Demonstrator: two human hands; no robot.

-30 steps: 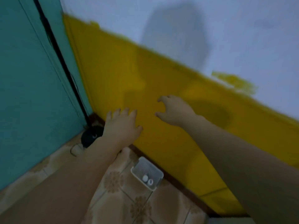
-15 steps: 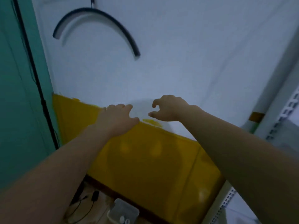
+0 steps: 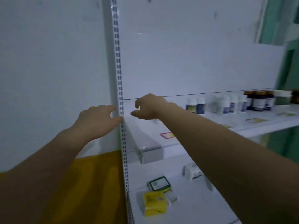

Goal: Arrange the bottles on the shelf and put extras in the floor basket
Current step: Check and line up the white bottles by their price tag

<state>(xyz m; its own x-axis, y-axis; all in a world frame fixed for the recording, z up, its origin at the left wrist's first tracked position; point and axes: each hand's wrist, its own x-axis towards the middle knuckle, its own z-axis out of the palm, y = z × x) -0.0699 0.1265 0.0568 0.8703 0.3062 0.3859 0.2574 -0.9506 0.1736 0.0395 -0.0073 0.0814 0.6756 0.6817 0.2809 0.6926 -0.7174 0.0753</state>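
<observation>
A white shelf (image 3: 242,125) runs across the right half of the view. Several small bottles stand along its back: white-capped ones with blue labels (image 3: 195,105), a denser white group (image 3: 226,104) and dark brown ones (image 3: 258,101) further right. My left hand (image 3: 97,120) hovers in front of the slotted upright (image 3: 118,62), fingers loosely extended, holding nothing. My right hand (image 3: 148,107) reaches over the shelf's left end, fingers loosely curled, empty, well left of the bottles. The floor basket is out of view.
A lower shelf (image 3: 186,199) carries a green-and-white box (image 3: 159,183), a yellow box (image 3: 154,204) and a white box (image 3: 192,171). Price labels (image 3: 167,135) lie on the upper shelf. A yellow wall panel (image 3: 90,183) is at lower left, a green wall (image 3: 288,78) at right.
The view has swung up and right from the floor corner and its basket to the shelf unit. Both hands stay raised and empty; the basket has left the frame.
</observation>
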